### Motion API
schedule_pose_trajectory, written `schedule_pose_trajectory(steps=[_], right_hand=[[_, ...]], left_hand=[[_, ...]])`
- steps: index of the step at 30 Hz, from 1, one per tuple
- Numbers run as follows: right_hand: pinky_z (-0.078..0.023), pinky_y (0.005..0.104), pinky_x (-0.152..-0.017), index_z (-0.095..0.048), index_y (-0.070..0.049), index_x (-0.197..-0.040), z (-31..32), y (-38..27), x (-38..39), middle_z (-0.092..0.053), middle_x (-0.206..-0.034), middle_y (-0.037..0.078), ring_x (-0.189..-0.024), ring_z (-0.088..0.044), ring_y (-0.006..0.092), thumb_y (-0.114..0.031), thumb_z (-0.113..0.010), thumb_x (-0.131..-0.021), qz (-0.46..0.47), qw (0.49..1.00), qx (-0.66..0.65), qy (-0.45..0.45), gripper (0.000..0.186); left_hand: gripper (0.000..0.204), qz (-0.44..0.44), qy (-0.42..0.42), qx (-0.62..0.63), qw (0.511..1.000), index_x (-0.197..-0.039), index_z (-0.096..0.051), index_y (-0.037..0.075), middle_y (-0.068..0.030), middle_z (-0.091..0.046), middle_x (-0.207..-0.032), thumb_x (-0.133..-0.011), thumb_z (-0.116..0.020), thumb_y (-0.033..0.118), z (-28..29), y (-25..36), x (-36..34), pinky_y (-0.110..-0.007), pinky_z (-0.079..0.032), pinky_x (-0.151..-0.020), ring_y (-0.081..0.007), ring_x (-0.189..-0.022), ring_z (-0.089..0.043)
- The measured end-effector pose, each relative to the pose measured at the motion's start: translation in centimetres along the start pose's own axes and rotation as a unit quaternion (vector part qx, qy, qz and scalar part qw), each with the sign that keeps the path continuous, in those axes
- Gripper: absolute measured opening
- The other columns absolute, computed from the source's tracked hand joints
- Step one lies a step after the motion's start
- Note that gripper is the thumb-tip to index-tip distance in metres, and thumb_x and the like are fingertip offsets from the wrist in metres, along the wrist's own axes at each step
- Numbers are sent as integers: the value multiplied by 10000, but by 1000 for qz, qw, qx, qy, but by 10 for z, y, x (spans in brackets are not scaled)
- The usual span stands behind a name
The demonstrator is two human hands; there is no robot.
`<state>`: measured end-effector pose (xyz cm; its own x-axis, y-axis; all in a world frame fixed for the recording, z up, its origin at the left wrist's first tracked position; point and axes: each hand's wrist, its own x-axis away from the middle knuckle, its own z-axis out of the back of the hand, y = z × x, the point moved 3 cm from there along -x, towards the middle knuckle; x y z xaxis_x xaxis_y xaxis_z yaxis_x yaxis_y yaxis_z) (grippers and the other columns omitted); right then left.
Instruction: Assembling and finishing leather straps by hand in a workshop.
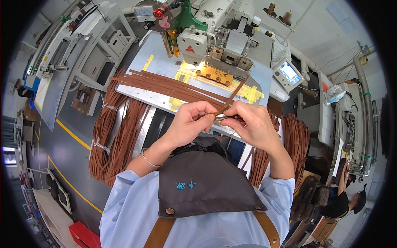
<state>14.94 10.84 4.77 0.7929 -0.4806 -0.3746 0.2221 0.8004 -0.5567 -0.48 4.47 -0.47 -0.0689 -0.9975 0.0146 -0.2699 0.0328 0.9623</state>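
A sewing workshop, fitted out like a small factory floor. At twelve o'clock an industrial machine (pixel 192 43) stands over a pale worktable (pixel 155 49), with thread spools (pixel 271 9) at one o'clock and a lit control screen (pixel 288 73) at two. Brown strips (pixel 101 128) are piled in bulk, in tied bundles at nine and in more at three. A second machine (pixel 62 58) shows at ten and a third (pixel 359 115) at three. Yellow lines (pixel 73 134) mark the grey floor (pixel 82 165) around nine, and a co-worker (pixel 339 205) is at four.
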Motion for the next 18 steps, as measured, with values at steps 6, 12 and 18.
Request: schedule_pose_trajectory(steps=[6, 12, 18], right_hand=[[-410, 324, -461, -514, -36, -764, -2, 0, 1, -590, -659, 81, -531, -564, 260, -120, -715, -719, -26, 1000, -3, -9, 223], [-380, 264, -427, -566, -30, -743, 3, -7, 6, -593, -669, 50, -495, -540, 155, -48, -729, -709, 31, 973, -230, 2, 167], [-441, 254, -517, -557, 0, -770, 5, 0, 8, -573, -701, 65, -602, -582, 163, -15, -718, -708, -24, 974, -222, 44, 173]], left_hand=[[74, -7, -14, -15, 1000, -875, -580, -23, 19, -558, -732, -856, -523, 19, 0, 1, 2, -169, -393, -532, -22, -598, -483], [76, 6, 28, -42, 999, -892, -577, -21, 23, -557, -732, -862, -521, 20, 2, 0, 0, -165, -389, -527, -17, -598, -482], [86, -1, 20, -19, 1000, -909, -577, -24, 27, -559, -737, -866, -522, 26, 5, -2, 1, -164, -390, -531, -14, -602, -480]])
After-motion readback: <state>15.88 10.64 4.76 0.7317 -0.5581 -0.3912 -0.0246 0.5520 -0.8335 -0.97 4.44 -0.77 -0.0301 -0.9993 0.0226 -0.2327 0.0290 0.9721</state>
